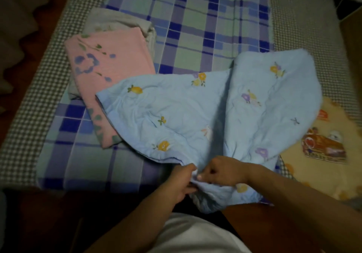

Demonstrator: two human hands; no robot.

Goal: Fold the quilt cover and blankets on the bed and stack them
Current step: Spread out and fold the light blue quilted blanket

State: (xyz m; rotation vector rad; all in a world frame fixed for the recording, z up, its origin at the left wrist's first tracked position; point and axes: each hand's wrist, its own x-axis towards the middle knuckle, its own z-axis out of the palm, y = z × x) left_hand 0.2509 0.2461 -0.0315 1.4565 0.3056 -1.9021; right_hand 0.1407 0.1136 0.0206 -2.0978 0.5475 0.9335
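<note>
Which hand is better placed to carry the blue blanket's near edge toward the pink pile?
Probably the left hand. Both hands pinch the blue blanket at its near edge, but the pink pile lies on the left.

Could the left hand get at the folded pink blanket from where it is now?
Probably yes. The pink blanket lies uncovered on the bed, up and left of the left hand, with only flat plaid sheet between; but both hands grip the blue quilt, so it must release first.

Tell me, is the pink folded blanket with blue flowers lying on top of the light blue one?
No, the light blue flowered blanket overlaps the near corner of the pink folded blanket, which lies underneath it.
</note>
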